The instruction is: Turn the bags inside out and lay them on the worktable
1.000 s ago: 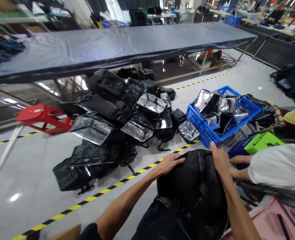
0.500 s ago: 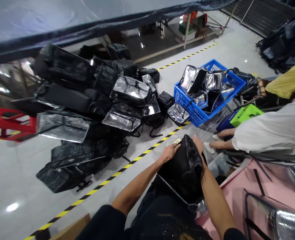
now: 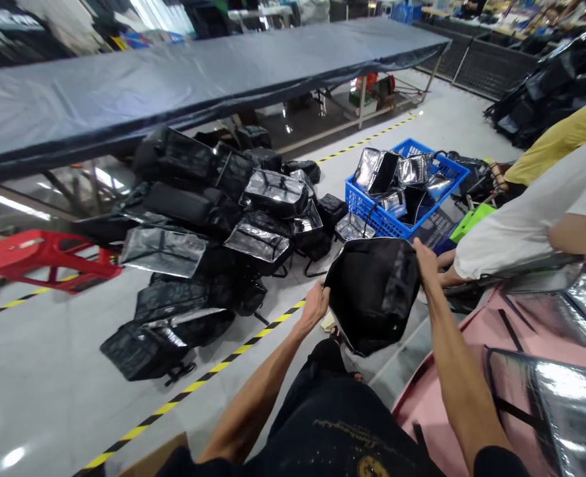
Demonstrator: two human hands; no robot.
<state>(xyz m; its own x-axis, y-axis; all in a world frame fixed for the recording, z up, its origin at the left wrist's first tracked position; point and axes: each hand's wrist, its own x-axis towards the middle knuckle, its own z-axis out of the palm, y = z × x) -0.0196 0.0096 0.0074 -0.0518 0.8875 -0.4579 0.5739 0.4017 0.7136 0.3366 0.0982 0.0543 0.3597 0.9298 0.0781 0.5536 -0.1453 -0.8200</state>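
A black insulated bag hangs in front of me above the floor, its flat side toward me. My left hand grips its lower left edge, fingers closed. My right hand pinches its upper right corner. Beyond the bag lies a big heap of black and silver bags on the grey floor. A blue crate holding several silver-lined bags stands just past the held bag.
A long table under dark sheeting runs across the back. A red stool lies on its side at left. A person in a white sleeve sits at right, another in yellow behind. A pink surface with silver bags is at lower right.
I have lifted the black bag off my lap and spread it out flat between both hands. My view has tilted back up toward the long table.
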